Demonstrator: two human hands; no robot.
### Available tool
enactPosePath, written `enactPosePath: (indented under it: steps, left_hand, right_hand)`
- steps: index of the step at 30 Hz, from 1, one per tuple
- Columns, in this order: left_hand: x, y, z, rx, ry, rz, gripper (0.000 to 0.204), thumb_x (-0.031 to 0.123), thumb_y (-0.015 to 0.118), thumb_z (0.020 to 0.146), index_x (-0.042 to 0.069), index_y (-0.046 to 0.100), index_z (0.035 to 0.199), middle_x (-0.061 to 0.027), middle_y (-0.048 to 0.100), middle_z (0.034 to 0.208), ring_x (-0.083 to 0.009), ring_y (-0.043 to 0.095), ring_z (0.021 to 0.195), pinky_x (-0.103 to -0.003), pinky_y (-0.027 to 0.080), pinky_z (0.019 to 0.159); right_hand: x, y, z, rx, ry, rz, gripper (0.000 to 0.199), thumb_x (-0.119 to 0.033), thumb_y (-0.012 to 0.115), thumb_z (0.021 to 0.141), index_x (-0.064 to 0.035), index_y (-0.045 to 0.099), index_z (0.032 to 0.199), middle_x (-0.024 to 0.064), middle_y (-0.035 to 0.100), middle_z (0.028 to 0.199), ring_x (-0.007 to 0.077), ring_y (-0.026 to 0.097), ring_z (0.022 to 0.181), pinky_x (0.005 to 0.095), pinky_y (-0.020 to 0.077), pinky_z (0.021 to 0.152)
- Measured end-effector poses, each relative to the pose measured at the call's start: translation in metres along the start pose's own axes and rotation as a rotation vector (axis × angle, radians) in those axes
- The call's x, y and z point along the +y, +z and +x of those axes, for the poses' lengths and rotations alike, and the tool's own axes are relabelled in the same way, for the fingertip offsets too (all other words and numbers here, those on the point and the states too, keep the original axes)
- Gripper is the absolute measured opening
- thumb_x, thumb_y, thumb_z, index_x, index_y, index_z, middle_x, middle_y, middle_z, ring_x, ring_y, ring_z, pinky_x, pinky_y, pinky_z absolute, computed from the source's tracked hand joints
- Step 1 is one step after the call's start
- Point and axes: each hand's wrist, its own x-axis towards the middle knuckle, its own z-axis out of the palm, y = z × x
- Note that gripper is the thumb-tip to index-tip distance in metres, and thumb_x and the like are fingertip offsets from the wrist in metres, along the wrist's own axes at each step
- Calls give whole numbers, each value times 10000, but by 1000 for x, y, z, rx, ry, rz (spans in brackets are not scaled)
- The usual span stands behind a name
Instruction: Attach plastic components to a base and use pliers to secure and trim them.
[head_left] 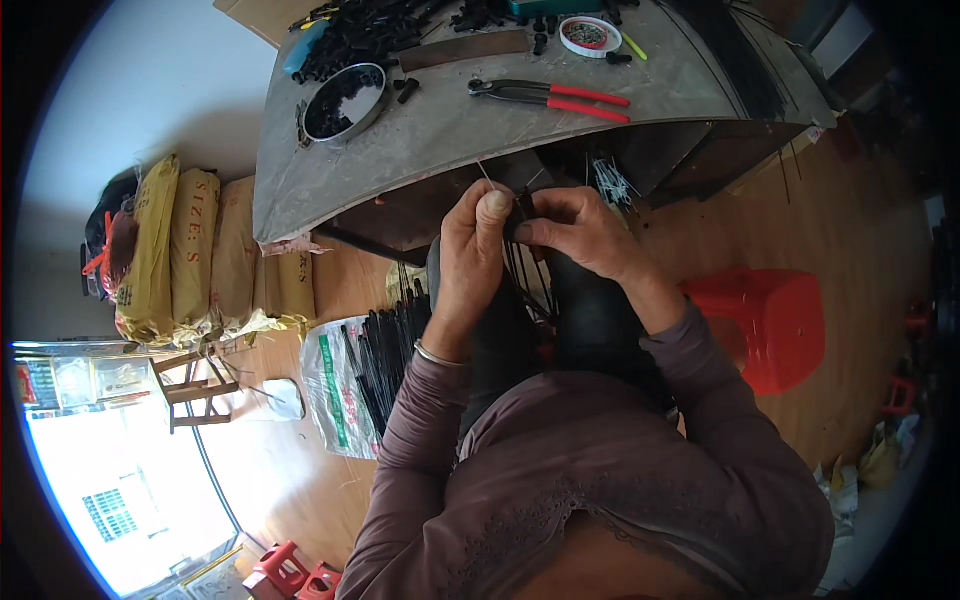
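Below the table edge, the left hand and right hand meet, fingers pinching a small black part; its thin wire points up-left.

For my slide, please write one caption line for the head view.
Left hand and right hand pinch a small black part below a grey worktable holding red-handled pliers.

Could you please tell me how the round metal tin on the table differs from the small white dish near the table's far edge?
The round metal tin is larger and deeper; the small white dish is smaller and shallow. The tin is silvery and holds black pieces; the dish is white with a red ring. The tin sits at the table's left, the dish farther back, right. Both are round and open-topped.
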Motion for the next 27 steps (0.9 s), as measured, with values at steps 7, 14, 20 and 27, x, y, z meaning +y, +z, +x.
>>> enactPosePath:
  steps: [7, 14, 20, 27]
  left_hand:
    - [31, -18, 15, -526, -93, -162, 222, 163, 611, 764, 39, 465, 653, 6, 397, 732, -108, 383, 715, -259, 316, 651]
    - [2, 0, 10, -146, 80, -326, 246, 222, 628, 908, 35, 546, 771, 4, 471, 804, -78, 464, 727, -235, 408, 666]
    - [2, -7, 19, -165, 163, -220, 312, 318, 589, 932, 34, 560, 806, -5, 505, 845, -86, 480, 787, -248, 412, 718]
    - [3, -115, 107, 356, 243, 661, 237, 254, 677, 835, 26, 666, 899, -136, 652, 828, -260, 635, 754, -337, 490, 662]
  right_hand:
    - [-7, -5, -10, -217, 45, 98, 127, -124, 706, 833, -27, 627, 854, -39, 566, 730, 39, 525, 729, 201, 412, 630]
    - [-9, 41, -15, 244, -93, 60, 118, -46, 684, 826, -7, 594, 892, -26, 555, 780, 54, 529, 748, 221, 455, 697]
    - [-3, 37, -6, 174, -100, 22, 148, -38, 660, 863, 6, 625, 999, -4, 630, 883, 62, 568, 806, 221, 479, 721]
    - [-7, 39, 6, 138, -7, 112, 139, -46, 688, 847, -3, 624, 962, 17, 639, 887, 73, 593, 815, 217, 489, 749]
